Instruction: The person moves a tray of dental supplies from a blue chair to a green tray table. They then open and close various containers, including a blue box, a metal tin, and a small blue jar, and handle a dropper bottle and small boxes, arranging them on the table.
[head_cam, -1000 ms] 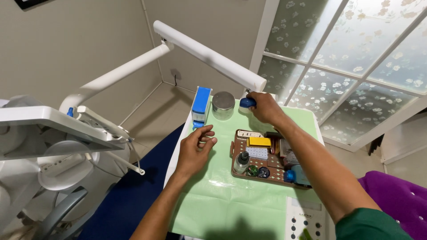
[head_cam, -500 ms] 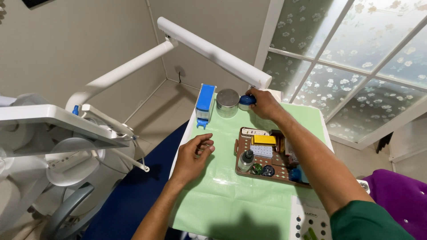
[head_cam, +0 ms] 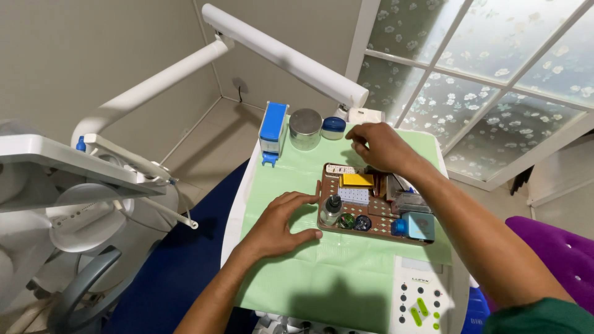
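My left hand (head_cam: 279, 224) rests flat on the green paper cover (head_cam: 291, 179) of a dental tray table, its fingertips against the left edge of a brown organiser tray (head_cam: 324, 187). My right hand (head_cam: 380, 147) hovers above the tray's far edge with fingers curled and nothing in them. A small blue-lidded jar (head_cam: 333, 128) stands just left of that hand, apart from it. A round metal canister (head_cam: 305, 129) and a blue and white dispenser (head_cam: 273, 132) stand further left.
The organiser tray holds a yellow pad (head_cam: 357, 180), a small dark bottle (head_cam: 333, 208), round pots and a blue box (head_cam: 419, 226). A white jointed arm (head_cam: 278, 52) crosses above. A control panel (head_cam: 418, 298) lies at the near right, a white dental unit (head_cam: 62, 204) to the left.
My right hand let go of the blue-lidded jar and drew back over the organiser tray. The jar now stands beside the metal canister. My left hand moved up against the tray's left edge.
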